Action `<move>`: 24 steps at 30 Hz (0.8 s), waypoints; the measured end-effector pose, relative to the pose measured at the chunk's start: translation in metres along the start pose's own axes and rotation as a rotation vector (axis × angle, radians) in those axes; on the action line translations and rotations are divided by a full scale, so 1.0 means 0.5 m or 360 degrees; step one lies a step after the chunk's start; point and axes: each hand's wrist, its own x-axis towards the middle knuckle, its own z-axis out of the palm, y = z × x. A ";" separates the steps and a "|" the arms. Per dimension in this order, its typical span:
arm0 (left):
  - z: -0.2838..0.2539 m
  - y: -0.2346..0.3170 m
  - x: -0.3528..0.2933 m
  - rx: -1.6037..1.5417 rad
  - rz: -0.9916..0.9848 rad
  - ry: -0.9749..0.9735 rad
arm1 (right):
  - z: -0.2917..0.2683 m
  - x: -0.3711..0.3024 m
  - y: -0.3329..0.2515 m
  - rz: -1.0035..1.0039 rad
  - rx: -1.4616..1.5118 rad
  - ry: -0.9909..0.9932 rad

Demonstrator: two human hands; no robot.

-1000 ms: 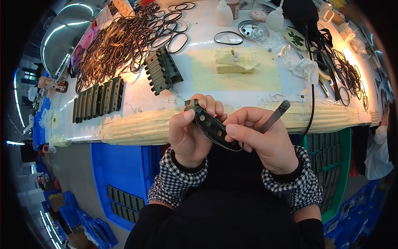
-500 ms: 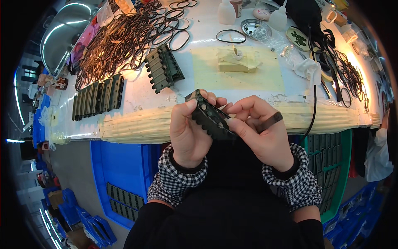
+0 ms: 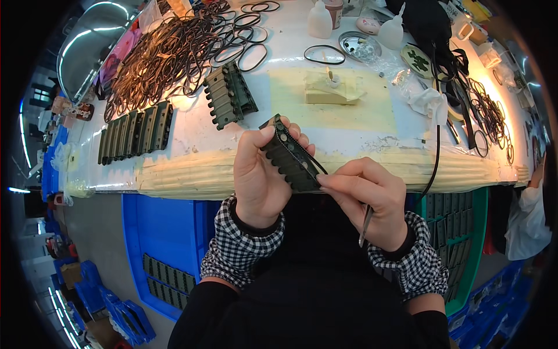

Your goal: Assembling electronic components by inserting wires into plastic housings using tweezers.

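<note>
My left hand [image 3: 253, 177] is closed around a dark green ribbed block [image 3: 286, 160], tilted above the table's front edge. Along the block's flat side, set with round studs, runs a thin black band [image 3: 315, 163]; part of it stands off the edge. At the block's lower end, the thumb and fingers of my right hand [image 3: 375, 200] pinch the band. A slim metal tool [image 3: 366, 225] is tucked in that same hand, its end pointing down. More ribbed blocks stand on the table: a pair [image 3: 228, 96] ahead and a row [image 3: 136, 134] to the left.
A tangled heap of dark bands [image 3: 160, 58] covers the back left. A taped pad [image 3: 331, 94], squeeze bottles [image 3: 320, 20] and a small metal dish [image 3: 359, 46] lie farther back. Below the table stand a blue bin [image 3: 160, 232] and a green bin [image 3: 478, 232] with blocks inside.
My right hand has shifted down and turned, so the metal tool now points downward. Its fingers have moved to the block's lower end. The left hand keeps its hold.
</note>
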 end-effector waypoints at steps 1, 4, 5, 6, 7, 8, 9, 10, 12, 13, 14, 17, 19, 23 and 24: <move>-0.001 0.000 0.001 0.0003 -0.0007 0.0003 | 0.001 0.001 0.001 0.0018 0.0023 0.0018; -0.003 0.000 0.001 -0.0038 -0.0033 -0.0013 | 0.000 0.007 0.004 0.0010 0.0031 -0.0017; -0.003 0.000 0.000 -0.0042 -0.0035 -0.0025 | -0.001 0.010 0.005 -0.0003 0.0023 -0.0043; -0.004 0.000 0.000 -0.0049 -0.0039 -0.0033 | -0.002 0.014 0.006 -0.0026 -0.0006 -0.0087; -0.005 -0.001 0.001 -0.0057 -0.0042 -0.0042 | -0.004 0.018 0.006 -0.0050 -0.0036 -0.0132; -0.006 0.000 0.002 -0.0059 -0.0040 -0.0042 | -0.007 0.022 0.006 -0.0074 -0.0066 -0.0176; -0.008 0.001 0.002 -0.0062 -0.0034 -0.0039 | -0.010 0.026 0.006 -0.0090 -0.0088 -0.0221; -0.009 0.002 0.001 -0.0065 -0.0027 -0.0036 | -0.014 0.028 0.006 -0.0107 -0.0109 -0.0267; -0.010 0.003 0.000 -0.0069 -0.0021 -0.0017 | -0.018 0.027 0.006 -0.0122 -0.0147 -0.0316; -0.009 0.004 0.001 -0.0072 -0.0019 -0.0008 | -0.018 0.024 0.005 -0.0121 -0.0163 -0.0320; -0.007 0.004 0.000 -0.0076 -0.0018 -0.0003 | -0.018 0.023 0.005 -0.0120 -0.0178 -0.0323; -0.001 0.000 0.000 -0.0079 -0.0016 0.0011 | -0.015 0.010 0.008 -0.0181 -0.0270 -0.0228; -0.003 -0.001 0.000 -0.0063 -0.0015 0.0010 | -0.014 0.002 0.002 -0.0227 -0.0409 -0.0196; 0.002 -0.003 -0.003 -0.0048 0.0001 0.0022 | -0.006 -0.016 0.005 -0.0310 -0.0487 -0.0076; 0.002 -0.003 -0.002 -0.0057 0.0003 0.0028 | -0.005 -0.017 0.006 -0.0306 -0.0474 -0.0066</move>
